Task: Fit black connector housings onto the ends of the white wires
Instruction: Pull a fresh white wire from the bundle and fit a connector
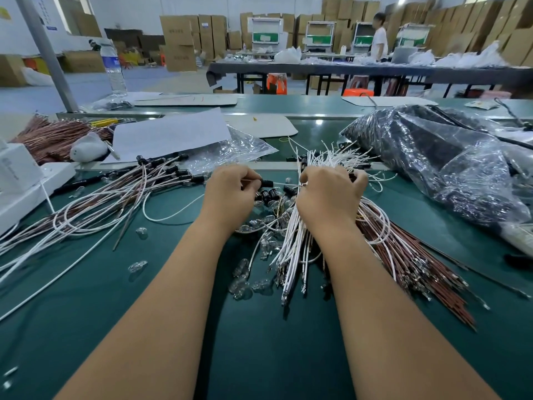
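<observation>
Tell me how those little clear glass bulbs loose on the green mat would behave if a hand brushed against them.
The clear bulbs look rounded and smooth, so a nudge would probably send them rolling across the flat green mat. They appear to be thin glass, likely light and fragile; pressing on them with a forearm could crack them. Those lying among the white wires would probably move less.

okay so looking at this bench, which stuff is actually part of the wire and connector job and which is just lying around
In the job:
left hand pinching a black connector housing
right hand gripping the white wire bundle
finished leads at left

Lying about:
water bottle
paper sheet
clear glass bulbs
plastic bag
</observation>
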Demonstrator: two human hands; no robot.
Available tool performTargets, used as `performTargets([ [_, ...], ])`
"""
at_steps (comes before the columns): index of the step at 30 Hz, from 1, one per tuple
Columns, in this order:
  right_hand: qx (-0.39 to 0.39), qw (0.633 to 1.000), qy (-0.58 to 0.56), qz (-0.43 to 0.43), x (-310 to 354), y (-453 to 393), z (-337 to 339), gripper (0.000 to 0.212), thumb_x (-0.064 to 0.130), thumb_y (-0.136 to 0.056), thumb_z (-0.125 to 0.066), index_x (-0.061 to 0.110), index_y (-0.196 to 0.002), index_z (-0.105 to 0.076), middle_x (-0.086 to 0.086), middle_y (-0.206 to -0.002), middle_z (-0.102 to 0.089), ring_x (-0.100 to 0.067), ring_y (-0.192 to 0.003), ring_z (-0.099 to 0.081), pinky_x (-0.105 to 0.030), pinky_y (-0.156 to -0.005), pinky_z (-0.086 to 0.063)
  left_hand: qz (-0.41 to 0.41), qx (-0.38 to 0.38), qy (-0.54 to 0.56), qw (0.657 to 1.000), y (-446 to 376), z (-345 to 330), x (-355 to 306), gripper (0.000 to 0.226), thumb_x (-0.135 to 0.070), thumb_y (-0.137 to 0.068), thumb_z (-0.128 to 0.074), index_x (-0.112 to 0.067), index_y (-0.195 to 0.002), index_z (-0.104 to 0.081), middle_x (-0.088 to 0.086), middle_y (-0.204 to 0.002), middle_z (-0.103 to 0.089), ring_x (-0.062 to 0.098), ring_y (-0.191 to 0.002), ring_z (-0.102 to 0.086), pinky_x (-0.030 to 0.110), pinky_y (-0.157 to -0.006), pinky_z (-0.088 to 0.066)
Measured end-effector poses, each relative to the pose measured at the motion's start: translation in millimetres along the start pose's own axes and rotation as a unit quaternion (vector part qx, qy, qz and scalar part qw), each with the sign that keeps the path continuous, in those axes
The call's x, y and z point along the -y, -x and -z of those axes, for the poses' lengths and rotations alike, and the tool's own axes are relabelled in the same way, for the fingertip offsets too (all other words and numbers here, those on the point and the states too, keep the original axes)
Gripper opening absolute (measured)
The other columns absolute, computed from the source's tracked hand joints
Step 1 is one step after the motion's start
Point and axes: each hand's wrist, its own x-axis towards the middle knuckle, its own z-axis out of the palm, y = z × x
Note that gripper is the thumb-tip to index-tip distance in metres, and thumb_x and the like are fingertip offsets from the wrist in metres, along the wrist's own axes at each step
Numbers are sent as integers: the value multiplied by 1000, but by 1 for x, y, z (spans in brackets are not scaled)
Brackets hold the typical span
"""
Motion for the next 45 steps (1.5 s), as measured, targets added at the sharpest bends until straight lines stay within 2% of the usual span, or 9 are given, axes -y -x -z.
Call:
performTargets([
  [2,9,999,-41,-17,-1,-1,1,23,14,-89,-53,26,-104,-67,5,-99,-66,-21,-107,-53,-47,-106,-21,25,-6,28,999,-1,4,4,9,-10,-90,-63,-10,-94,-71,0,-84,-65,-3,-60,-50,5,-57,-36],
  [5,-13,995,-95,3,3,-2,-1,21,13,-92,-54,23,-105,-68,4,-97,-69,-18,-99,-56,-36,-99,-27,57,-12,71,996,-3,7,10,7,-14,-91,-63,-15,-93,-70,-9,-75,-61,-6,-51,-47,9,-53,-35],
  [10,-27,965,-261,15,3,-3,1,16,12,-91,-62,13,-104,-72,-1,-94,-72,-18,-89,-64,-34,-90,-47,109,-21,150,982,-5,12,16,12,-18,-91,-64,-25,-83,-67,-11,-69,-59,-1,-57,-49,13,-58,-41],
  [14,-19,922,-386,-2,7,-3,1,16,8,-91,-63,12,-103,-73,3,-86,-71,-8,-76,-65,-14,-69,-51,129,-14,189,973,-4,15,18,18,-17,-91,-64,-30,-79,-65,-3,-78,-63,11,-73,-56,14,-66,-46],
  [20,-40,848,-526,-55,10,-3,3,14,7,-86,-70,21,-85,-72,8,-76,-69,-6,-73,-65,-16,-72,-52,132,4,207,969,-3,15,16,16,-17,-93,-62,-28,-82,-65,3,-79,-63,17,-70,-53,22,-59,-47],
  [27,-45,881,-470,-40,13,-1,-1,4,15,-89,-68,17,-86,-69,3,-75,-67,-19,-75,-65,-41,-74,-56,69,1,192,979,-2,3,-1,19,-13,-94,-60,-28,-82,-63,3,-77,-68,11,-68,-58,15,-60,-48],
  [31,-38,891,-453,-26,13,-1,-3,4,14,-89,-67,17,-88,-70,3,-77,-67,-18,-75,-65,-41,-74,-56,43,3,170,984,0,-2,-6,9,-11,-94,-59,-17,-89,-65,4,-79,-68,9,-68,-59,21,-65,-50],
  [38,-13,886,-464,3,14,-2,-5,10,8,-86,-69,12,-95,-74,4,-80,-70,-9,-71,-64,-25,-73,-54,60,-19,182,981,-1,0,-1,8,-9,-94,-58,-8,-96,-66,-5,-71,-63,-8,-54,-54,6,-53,-39],
  [45,-45,903,-427,16,13,-1,-6,7,14,-90,-65,14,-84,-69,4,-69,-64,-15,-64,-59,-41,-66,-54,-7,-39,101,994,1,-2,-6,6,-8,-92,-60,-12,-90,-65,-11,-67,-58,-3,-55,-50,9,-55,-38],
])
